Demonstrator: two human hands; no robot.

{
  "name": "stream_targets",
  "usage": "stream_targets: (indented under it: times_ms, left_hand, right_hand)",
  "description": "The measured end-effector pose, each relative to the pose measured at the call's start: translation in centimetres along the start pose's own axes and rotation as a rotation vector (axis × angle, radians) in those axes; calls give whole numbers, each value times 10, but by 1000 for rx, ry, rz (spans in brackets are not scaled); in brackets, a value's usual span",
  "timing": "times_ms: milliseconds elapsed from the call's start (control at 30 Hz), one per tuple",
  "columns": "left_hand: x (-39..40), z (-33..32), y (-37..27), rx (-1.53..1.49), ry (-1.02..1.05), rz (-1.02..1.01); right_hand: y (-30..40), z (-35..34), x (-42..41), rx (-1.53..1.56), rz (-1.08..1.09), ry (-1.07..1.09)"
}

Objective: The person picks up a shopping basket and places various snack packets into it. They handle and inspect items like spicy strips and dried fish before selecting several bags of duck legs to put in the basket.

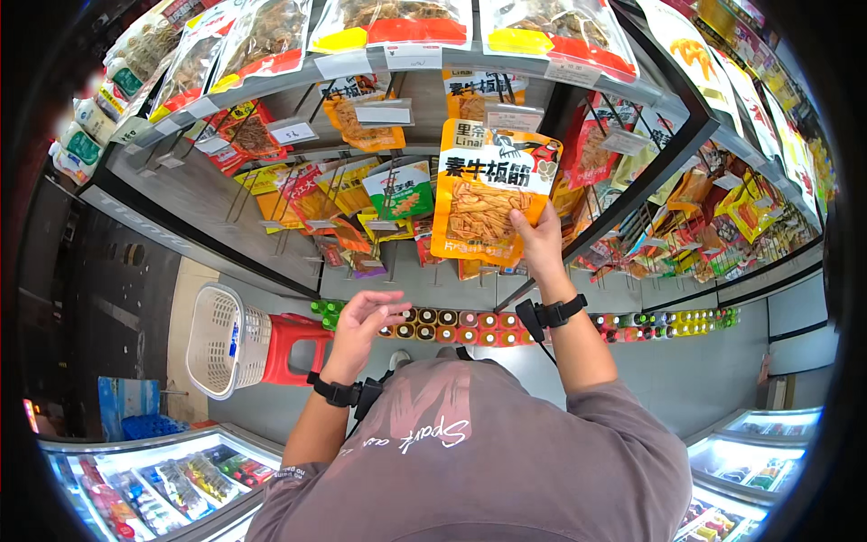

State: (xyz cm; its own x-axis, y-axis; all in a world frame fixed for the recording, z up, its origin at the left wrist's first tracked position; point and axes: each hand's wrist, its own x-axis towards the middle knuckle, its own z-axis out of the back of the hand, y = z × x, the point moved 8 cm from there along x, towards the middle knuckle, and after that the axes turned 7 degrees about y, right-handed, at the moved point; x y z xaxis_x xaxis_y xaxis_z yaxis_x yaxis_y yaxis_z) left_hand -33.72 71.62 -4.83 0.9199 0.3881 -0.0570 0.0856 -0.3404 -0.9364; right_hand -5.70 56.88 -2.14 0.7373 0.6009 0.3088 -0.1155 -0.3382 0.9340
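My right hand (542, 237) grips the lower right edge of an orange-and-white snack pouch (491, 193), thumb on its printed front. The pouch is upright, front towards me, and bears writing and a picture of brown strips. Behind it is a rack of hanging snack packets, partly hidden by it. My left hand (362, 325) is raised below and left of the pouch, fingers apart and holding nothing. Similar orange pouches hang on hooks at the upper left (366, 112) and just above the held one (467, 95). A green-and-white packet (399, 186) hangs left of it.
Metal hooks with price tags (383, 114) jut from the rack. Rows of capped bottles (488, 328) stand on the floor along its base. A white plastic basket (217, 339) is beside a red plastic stool (291, 349) at left. Lit refrigerated cases (176, 488) are behind me.
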Motion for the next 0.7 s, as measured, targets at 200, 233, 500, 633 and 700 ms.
stream_targets:
  times_ms: [200, 233, 500, 633, 700]
  left_hand:
    - [-24, 28, 4, -3, -130, 28]
    - [-27, 31, 4, 5, -154, 28]
    - [-40, 35, 2, 31, -187, 14]
    - [-43, 40, 1, 25, -210, -7]
    - [-45, 41, 1, 23, -217, -3]
  right_hand:
    - [11, -5, 7, 48, 54, -17]
    - [12, -5, 10, 37, 64, -22]
    - [5, -5, -1, -8, 81, -28]
    - [9, -4, 6, -1, 92, -71]
    - [12, -5, 13, -12, 96, -67]
